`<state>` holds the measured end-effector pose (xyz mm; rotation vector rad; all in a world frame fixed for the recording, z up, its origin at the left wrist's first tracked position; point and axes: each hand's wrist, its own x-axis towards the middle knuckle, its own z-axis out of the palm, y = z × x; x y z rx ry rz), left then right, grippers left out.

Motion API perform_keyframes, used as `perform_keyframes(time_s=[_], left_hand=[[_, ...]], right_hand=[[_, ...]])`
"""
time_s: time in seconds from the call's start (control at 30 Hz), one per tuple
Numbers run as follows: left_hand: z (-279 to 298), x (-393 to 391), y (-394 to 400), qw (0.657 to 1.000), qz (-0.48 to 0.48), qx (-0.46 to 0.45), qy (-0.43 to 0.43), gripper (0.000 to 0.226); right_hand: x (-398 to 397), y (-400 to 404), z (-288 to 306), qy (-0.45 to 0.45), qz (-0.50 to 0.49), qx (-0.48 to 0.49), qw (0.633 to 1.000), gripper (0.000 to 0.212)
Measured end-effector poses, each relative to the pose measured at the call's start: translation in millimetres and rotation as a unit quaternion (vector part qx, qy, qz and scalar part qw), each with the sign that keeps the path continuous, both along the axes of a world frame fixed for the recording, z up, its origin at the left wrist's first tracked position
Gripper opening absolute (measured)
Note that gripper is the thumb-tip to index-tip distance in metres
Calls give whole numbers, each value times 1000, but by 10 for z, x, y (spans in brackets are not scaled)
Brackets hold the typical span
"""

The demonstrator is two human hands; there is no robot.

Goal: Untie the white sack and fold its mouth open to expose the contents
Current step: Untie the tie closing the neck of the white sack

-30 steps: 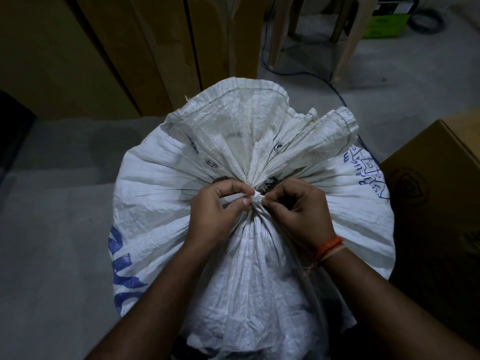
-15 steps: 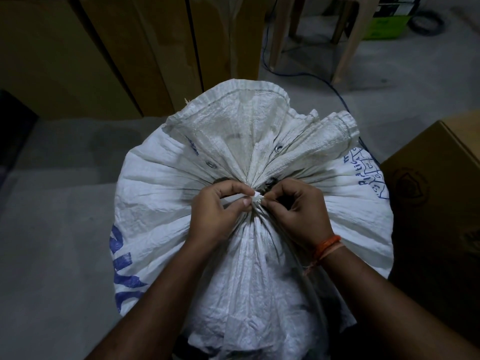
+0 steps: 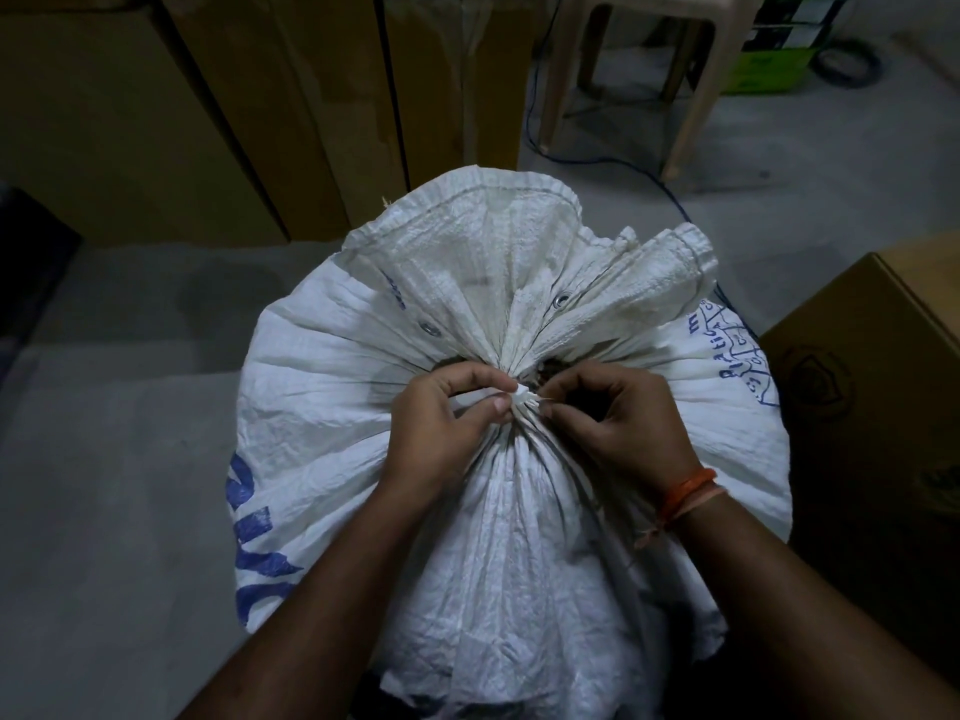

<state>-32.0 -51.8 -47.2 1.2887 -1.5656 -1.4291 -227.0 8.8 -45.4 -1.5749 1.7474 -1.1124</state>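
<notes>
A full white woven sack (image 3: 332, 407) with blue print stands on the floor right below me. Its neck is gathered tight, and the loose mouth (image 3: 493, 252) fans out beyond the gather, showing metal eyelets. A small white tie knot (image 3: 521, 396) sits at the gather. My left hand (image 3: 441, 423) pinches the tie from the left with thumb and forefinger. My right hand (image 3: 618, 423), with an orange thread band on its wrist, pinches the tie from the right. The sack's contents are hidden.
Tall brown cardboard boxes (image 3: 156, 122) stand against the back left. Another cardboard box (image 3: 872, 381) sits close on the right of the sack. A plastic stool (image 3: 691, 96) and a blue cable (image 3: 597, 161) are on the grey floor (image 3: 104, 485) behind.
Both hands stay pinched at the knot; the fingertips have shifted slightly apart and a bit more of the white tie end shows between them. The sack has not moved.
</notes>
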Motion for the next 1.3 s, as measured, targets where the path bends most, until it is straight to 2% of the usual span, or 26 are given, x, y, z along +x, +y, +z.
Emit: perform_keyframes(time_s=[0.27,0.43,0.93,1.3], left_hand=[[10,18,6,1000,5,-1,-9,28],[3,-19,36,999,1,-15,-37,20],[45,-18,9,1000,2,10,-18,18],[56,-22,6,1000,4,11,-19,19]], right_hand=[[77,-41,-56,-64,-35,27,997,9],[131,-37,-75,-72,-38,24,996,7],[6,-57,-45,-57,2,19,998,10],[-35,-67,-37,-55,-12,20,998,9]])
